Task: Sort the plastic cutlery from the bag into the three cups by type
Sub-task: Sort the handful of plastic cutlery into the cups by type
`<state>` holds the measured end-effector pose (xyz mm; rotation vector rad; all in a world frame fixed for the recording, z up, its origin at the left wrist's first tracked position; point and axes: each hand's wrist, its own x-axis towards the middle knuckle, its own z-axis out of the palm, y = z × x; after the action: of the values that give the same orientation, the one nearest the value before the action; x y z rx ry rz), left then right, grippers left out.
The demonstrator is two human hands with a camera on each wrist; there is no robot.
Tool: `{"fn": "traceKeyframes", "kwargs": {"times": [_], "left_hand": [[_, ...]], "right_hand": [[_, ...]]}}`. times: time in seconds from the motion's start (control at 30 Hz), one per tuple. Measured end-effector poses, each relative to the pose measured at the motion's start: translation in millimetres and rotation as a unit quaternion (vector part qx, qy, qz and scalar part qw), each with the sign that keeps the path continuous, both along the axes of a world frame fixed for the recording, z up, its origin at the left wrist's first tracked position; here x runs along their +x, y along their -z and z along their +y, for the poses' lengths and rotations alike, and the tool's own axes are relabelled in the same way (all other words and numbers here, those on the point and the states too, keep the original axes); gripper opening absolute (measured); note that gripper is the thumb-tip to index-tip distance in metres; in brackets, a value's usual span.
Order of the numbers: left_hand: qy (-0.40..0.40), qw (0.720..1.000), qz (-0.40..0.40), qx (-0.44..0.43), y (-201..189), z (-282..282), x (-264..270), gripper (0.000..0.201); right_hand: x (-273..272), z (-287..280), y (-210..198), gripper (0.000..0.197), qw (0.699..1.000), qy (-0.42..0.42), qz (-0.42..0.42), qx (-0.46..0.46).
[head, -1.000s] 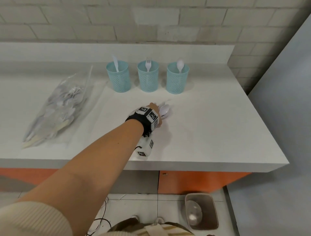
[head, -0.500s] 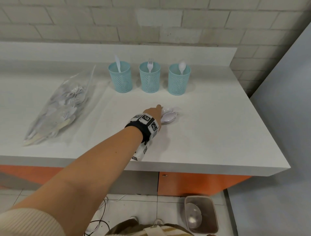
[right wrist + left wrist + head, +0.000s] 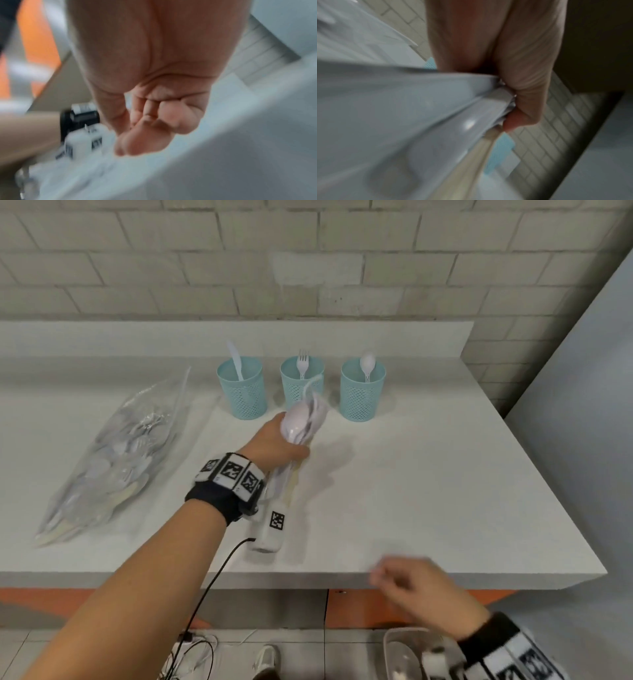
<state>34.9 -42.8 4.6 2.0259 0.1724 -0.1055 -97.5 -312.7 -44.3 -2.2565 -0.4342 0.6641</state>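
My left hand [image 3: 289, 445] grips a bundle of white plastic cutlery [image 3: 305, 419] by its handles, raised off the counter just before the middle cup, spoon bowls pointing up. The left wrist view shows the bundle [image 3: 436, 108] blurred under the left hand's curled fingers [image 3: 520, 119]. Three teal mesh cups stand in a row at the back: the left cup [image 3: 244, 397] holds a knife [image 3: 236, 361], the middle cup [image 3: 294, 395] a fork [image 3: 302, 362], the right cup [image 3: 361, 400] a spoon [image 3: 367, 362]. My right hand [image 3: 407, 582], blurred and loosely curled, hovers empty at the counter's front edge; the right wrist view confirms this right hand [image 3: 150, 129] holds nothing.
The clear bag [image 3: 113, 460] of cutlery lies on the white counter [image 3: 428, 491] at the left. A raised ledge [image 3: 137, 340] and brick wall run behind the cups. A grey panel [image 3: 582, 440] stands right of the counter. A bin [image 3: 404, 655] sits on the floor below.
My left hand has lifted the cutlery bundle off the counter and tilted it upward toward the cups. My right hand has come into view at the bottom right.
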Motion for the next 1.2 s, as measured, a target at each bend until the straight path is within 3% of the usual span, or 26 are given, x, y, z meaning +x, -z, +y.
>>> {"fn": "traceKeyframes", "kwargs": {"times": [0.07,0.17,0.2,0.3,0.4,0.57,0.67,0.83,0.93,1.2], "left_hand": [[-0.032,0.994,-0.022,-0.100,-10.1,7.7,2.2,0.046],[-0.060,0.971,-0.044,-0.226,-20.6,16.1,10.6,0.030],[-0.064,0.964,-0.052,-0.252,-22.2,20.0,14.3,0.027],[-0.055,0.949,-0.065,-0.304,-28.6,33.7,22.6,0.021],[-0.036,0.935,-0.066,-0.345,-33.2,54.5,30.6,0.021],[-0.015,0.923,-0.053,-0.380,-26.9,90.2,45.2,0.015],[-0.012,0.920,-0.042,-0.389,-19.7,104.1,52.8,0.013],[0.007,0.912,-0.024,-0.410,-11.1,115.8,59.9,0.017],[0.038,0.919,-0.020,-0.393,-10.8,113.6,62.7,0.020],[0.067,0.916,-0.019,-0.394,-18.2,101.5,70.5,0.025]], "right_hand": [[37.8,31.5,-36.3,0.012,0.991,0.042,-0.065,0.111],[94.1,80.6,-53.6,0.003,0.968,0.103,-0.110,0.203],[108.1,98.6,-60.1,0.001,0.964,0.114,-0.110,0.215],[142.2,145.2,-63.7,0.022,0.961,0.113,-0.063,0.246],[161.7,176.3,-63.6,0.024,0.953,0.125,-0.050,0.270],[183.2,202.1,-55.9,0.016,0.945,0.154,-0.071,0.281],[188.7,212.1,-57.6,0.005,0.924,0.186,-0.072,0.327],[200.5,222.5,-57.8,0.009,0.895,0.241,-0.141,0.349],[206.9,227.4,-64.1,0.002,0.891,0.235,-0.166,0.351],[224.4,229.0,-80.7,0.011,0.879,0.249,-0.185,0.362]]}}
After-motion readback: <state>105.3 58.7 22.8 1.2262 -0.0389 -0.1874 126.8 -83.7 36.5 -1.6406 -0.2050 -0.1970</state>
